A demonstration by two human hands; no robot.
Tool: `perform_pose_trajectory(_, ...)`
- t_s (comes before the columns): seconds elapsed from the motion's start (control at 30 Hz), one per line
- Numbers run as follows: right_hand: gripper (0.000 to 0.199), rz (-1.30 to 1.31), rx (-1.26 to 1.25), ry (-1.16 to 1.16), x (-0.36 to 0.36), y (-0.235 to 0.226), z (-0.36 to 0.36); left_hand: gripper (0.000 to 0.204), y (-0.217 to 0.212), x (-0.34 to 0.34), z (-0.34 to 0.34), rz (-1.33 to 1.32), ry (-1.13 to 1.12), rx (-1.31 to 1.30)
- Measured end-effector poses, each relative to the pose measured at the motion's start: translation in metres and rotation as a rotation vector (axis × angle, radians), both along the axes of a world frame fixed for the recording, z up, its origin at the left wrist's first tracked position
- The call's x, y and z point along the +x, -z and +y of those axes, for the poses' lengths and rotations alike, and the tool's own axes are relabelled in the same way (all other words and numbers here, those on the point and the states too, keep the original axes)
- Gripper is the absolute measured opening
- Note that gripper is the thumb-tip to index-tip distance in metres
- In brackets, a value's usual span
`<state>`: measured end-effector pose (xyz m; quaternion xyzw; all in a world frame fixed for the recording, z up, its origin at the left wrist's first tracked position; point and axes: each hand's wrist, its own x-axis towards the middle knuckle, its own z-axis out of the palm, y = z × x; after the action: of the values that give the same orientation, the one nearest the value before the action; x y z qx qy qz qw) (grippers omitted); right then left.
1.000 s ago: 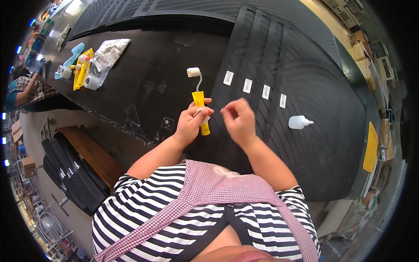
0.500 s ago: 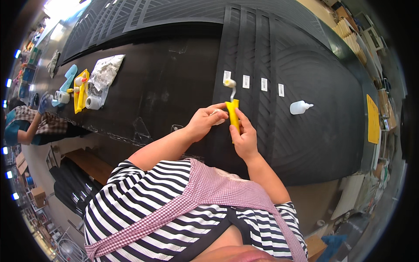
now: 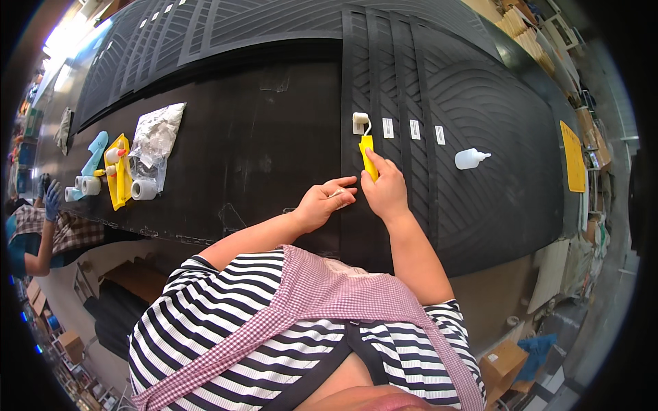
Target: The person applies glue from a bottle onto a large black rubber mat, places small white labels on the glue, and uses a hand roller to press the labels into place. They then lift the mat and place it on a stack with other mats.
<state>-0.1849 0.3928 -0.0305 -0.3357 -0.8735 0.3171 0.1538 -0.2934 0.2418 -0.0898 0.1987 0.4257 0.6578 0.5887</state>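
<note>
Black rubber tread sheet (image 3: 480, 123) spreads across the whole bench, ribbed strips running toward twelve o'clock. On it, at centre, lies the small hand roller (image 3: 363, 140), white drum on a label, yellow handle pointing to six o'clock. Right hand (image 3: 387, 188) is wrapped closed around that handle. Left hand (image 3: 322, 204), at nine o'clock of the right, rests on the rubber, fingers loosely curled, pinching something small I cannot make out. White labels (image 3: 414, 129) sit at three o'clock of the drum; a white squeeze bottle (image 3: 470, 158) lies farther that way.
</note>
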Motion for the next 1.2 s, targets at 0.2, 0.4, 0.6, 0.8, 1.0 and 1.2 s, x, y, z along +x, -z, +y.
perform_pose_trajectory(0.2, 0.045, -0.068, 0.002, 0.002, -0.021, -0.013, 0.016, 0.02, 0.002, -0.001, -0.001, 0.001, 0.013, 0.015)
perform_pose_trajectory(0.4, 0.047, 0.3, -0.444, 0.118, -0.012, -0.016, 0.021, 0.018, 0.001, -0.001, -0.001, 0.002, 0.016, 0.006)
perform_pose_trajectory(0.6, 0.044, 0.164, -0.244, 0.004, 0.018, -0.009, 0.004, 0.017, 0.004, -0.002, -0.001, 0.001, 0.009, 0.009)
perform_pose_trajectory(0.8, 0.045, 0.03, -0.144, 0.02, 0.021, 0.0, -0.005, 0.018, 0.003, -0.002, -0.001, 0.017, 0.017, 0.021)
perform_pose_trajectory(1.0, 0.046, -0.03, -0.092, 0.002, 0.029, -0.007, -0.014, 0.02, 0.005, -0.002, -0.001, 0.058, 0.014, 0.017)
perform_pose_trajectory(1.2, 0.044, 0.132, -0.213, 0.033, 0.034, -0.012, -0.017, 0.02, 0.003, -0.002, -0.001, 0.048, 0.019, 0.021)
